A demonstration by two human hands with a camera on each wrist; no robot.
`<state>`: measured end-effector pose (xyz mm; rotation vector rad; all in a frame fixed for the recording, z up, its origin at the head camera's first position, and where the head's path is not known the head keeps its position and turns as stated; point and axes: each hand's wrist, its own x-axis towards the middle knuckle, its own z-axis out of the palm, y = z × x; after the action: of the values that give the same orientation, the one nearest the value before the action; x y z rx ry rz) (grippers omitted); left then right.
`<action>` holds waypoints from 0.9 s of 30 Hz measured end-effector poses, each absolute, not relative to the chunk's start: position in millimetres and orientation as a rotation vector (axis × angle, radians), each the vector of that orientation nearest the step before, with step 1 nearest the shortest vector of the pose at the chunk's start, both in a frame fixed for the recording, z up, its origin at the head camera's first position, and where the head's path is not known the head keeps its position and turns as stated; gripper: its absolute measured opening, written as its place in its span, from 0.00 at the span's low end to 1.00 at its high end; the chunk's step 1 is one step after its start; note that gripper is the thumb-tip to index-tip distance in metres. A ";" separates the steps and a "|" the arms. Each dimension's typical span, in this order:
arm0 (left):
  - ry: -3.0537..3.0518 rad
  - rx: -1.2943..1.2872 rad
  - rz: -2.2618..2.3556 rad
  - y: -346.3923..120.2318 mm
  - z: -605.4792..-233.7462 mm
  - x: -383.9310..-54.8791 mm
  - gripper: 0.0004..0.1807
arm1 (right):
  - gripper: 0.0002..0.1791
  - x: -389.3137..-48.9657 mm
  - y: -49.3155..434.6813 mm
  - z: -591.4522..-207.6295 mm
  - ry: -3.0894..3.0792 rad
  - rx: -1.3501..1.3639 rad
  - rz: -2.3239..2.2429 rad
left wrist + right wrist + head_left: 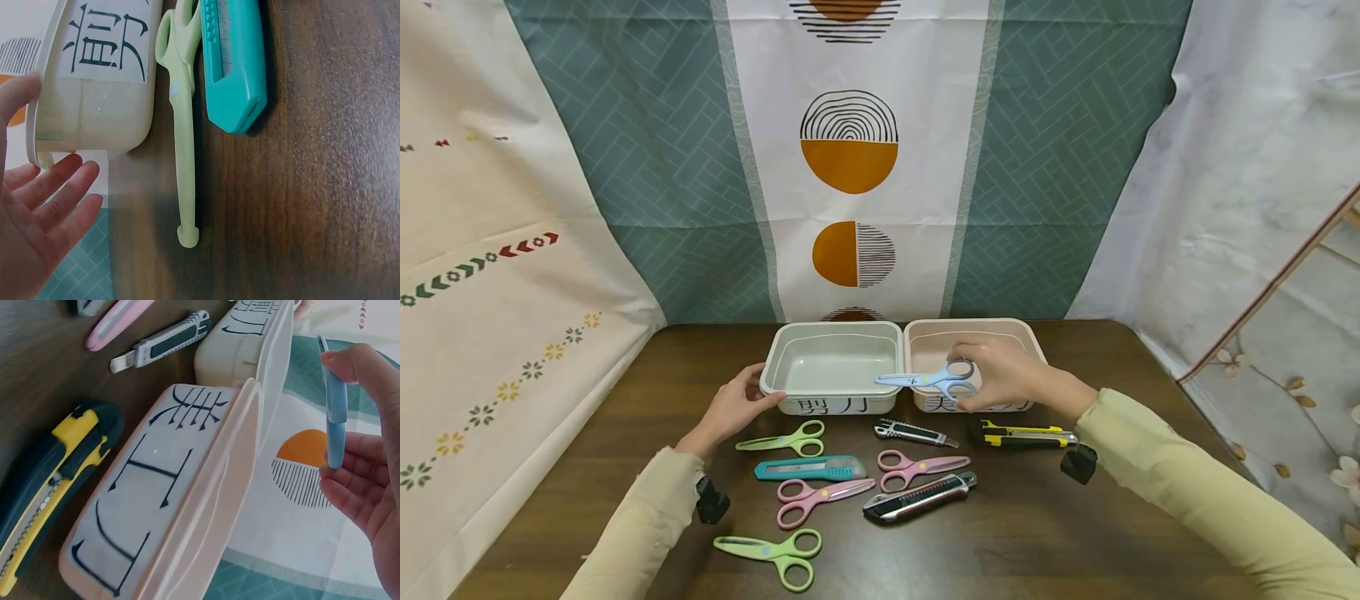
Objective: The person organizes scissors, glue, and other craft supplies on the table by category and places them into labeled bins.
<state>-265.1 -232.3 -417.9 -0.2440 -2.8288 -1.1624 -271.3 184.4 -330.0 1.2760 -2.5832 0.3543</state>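
Note:
My right hand [1000, 371] pinches light blue scissors [928, 379] by the handle loops, thumb on one side and fingertips on the other. The scissors hang over the front of the pink bin [1037, 337], blades pointing left across the rim of the pale green bin [838, 327]. At the pale green bin's front left corner, my left hand [737, 404] holds the rim, thumb in front and fingers along the side. In the left wrist view, green scissors [183, 144] and a teal box cutter [240, 81] lie close by that bin.
On the wooden table [1037, 533] lie pink scissors [917, 468], a second pink pair [820, 497], another green pair [767, 550], a grey cutter [913, 432], a black-and-red cutter [917, 497] and a yellow-and-black cutter [1026, 437]. A patterned curtain [662, 167] hangs behind.

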 end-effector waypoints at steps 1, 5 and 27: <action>-2.830 -0.242 -1.162 -232.2 -418.1 -265.1 0.39 | 0.28 -272.4 181.9 -329.7 -2.594 1.270 0.355; -2.833 -0.240 -1.154 -232.0 -418.9 -265.4 0.38 | 0.28 -277.3 172.7 -332.0 -2.619 1.268 0.369; -2.798 -0.274 -1.178 -231.9 -418.7 -265.6 0.37 | 0.28 -309.5 128.9 -350.8 -2.493 1.287 0.513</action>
<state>-265.6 -231.9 -418.7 -0.2742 -2.7978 -1.1780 -309.5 128.9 -350.8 1.2874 -2.4928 0.5129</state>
